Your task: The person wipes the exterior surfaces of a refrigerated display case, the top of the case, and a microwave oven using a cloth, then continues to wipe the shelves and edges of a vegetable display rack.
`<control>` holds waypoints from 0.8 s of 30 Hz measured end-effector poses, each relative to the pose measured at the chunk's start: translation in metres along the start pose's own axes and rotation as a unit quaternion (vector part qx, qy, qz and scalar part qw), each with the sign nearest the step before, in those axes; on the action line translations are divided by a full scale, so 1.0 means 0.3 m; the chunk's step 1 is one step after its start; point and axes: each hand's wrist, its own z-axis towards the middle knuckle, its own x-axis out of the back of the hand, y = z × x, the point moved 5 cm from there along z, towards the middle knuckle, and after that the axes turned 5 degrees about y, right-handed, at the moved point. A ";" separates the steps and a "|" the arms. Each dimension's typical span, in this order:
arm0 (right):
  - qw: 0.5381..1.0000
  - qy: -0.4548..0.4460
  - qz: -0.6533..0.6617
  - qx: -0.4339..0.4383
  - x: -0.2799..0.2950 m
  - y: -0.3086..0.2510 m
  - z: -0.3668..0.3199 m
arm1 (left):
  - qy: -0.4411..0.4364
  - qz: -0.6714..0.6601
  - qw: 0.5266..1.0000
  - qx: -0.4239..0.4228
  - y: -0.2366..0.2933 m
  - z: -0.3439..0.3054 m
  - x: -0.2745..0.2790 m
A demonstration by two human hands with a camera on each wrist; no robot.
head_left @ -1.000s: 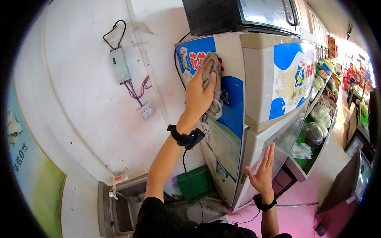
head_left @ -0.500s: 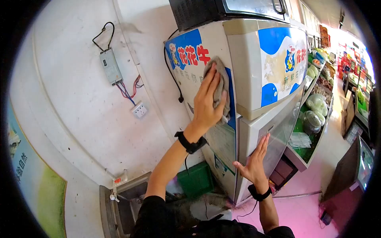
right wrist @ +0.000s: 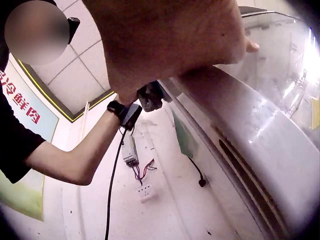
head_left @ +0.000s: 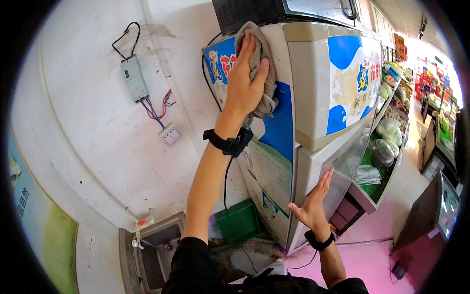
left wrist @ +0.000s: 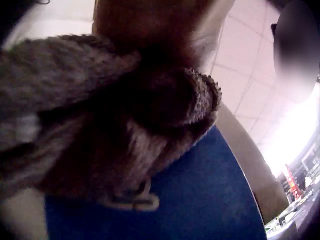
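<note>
A grey cloth [head_left: 268,100] lies against the upper side panel of a tall white and blue fridge [head_left: 309,83]. My left hand [head_left: 242,90] presses it there with fairly straight fingers, the thumb spread toward the front. From the left wrist view, the cloth [left wrist: 65,75] is bunched in thick folds over a blue part of the panel and hides most of the fingers. Lower down, my right hand [head_left: 314,206] rests with fingers extended against the fridge's door [head_left: 306,169]. In the right wrist view, the back of the right hand [right wrist: 175,42] covers part of the door.
A black appliance [head_left: 254,14] stands on top of the fridge. On the wall are a grey electrical box [head_left: 134,78] and a socket [head_left: 170,134]. Below are a sink [head_left: 156,255] and a green crate [head_left: 238,223]. A produce shelf [head_left: 368,198] stretches off to the right.
Between the first two frames, my left hand and the cloth moved down the side panel; now they are back up near its top. My right hand has stayed on the door.
</note>
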 end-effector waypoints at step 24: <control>1.000 0.017 -0.021 0.006 -0.002 0.000 0.001 | -0.002 -0.038 0.991 -0.132 0.116 -0.090 -0.047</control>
